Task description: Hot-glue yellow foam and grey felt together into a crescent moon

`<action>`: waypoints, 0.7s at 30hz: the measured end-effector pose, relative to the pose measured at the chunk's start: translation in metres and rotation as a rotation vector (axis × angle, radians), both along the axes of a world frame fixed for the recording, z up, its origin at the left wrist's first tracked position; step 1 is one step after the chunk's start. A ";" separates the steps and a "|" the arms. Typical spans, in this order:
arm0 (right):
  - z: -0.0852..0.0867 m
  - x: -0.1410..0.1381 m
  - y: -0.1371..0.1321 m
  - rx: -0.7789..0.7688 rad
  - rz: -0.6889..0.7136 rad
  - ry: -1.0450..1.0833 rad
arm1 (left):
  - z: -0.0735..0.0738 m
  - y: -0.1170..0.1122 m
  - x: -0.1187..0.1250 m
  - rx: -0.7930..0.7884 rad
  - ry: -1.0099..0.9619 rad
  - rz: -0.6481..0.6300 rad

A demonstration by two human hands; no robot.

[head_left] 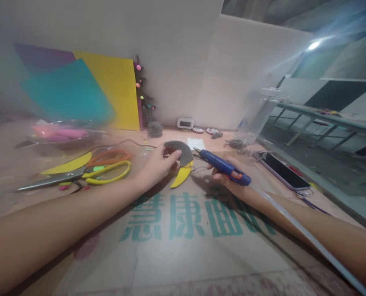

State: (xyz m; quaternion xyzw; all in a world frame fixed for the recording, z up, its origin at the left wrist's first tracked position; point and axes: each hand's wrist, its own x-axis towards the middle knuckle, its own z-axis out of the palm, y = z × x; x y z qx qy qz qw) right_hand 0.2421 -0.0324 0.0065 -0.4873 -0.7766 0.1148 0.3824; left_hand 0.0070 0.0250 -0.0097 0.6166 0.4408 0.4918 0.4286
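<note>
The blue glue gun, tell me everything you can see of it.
The glue gun has a blue, plastic-looking body, an orange patch toward its rear and a thin nozzle. The right hand grips it slantwise, nozzle near a grey piece; whether they touch is unclear. A pale, translucent stick extends from its rear across the forearm.

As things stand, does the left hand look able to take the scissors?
Probably yes, but the left hand would first need to release the grey piece it holds. The scissors lie to its left, with nothing seen blocking the way.
</note>
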 end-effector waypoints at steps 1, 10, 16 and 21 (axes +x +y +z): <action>0.000 0.000 0.000 -0.014 0.003 0.004 | 0.000 0.000 0.001 -0.030 -0.043 -0.026; -0.008 0.005 0.011 -0.077 0.089 -0.076 | 0.001 -0.006 0.005 -0.190 -0.198 -0.206; -0.027 0.014 0.017 -0.080 0.120 -0.017 | 0.000 -0.005 0.004 -0.201 -0.216 -0.093; -0.025 0.014 0.017 -0.076 0.156 -0.060 | -0.003 0.003 0.000 -0.139 -0.277 0.013</action>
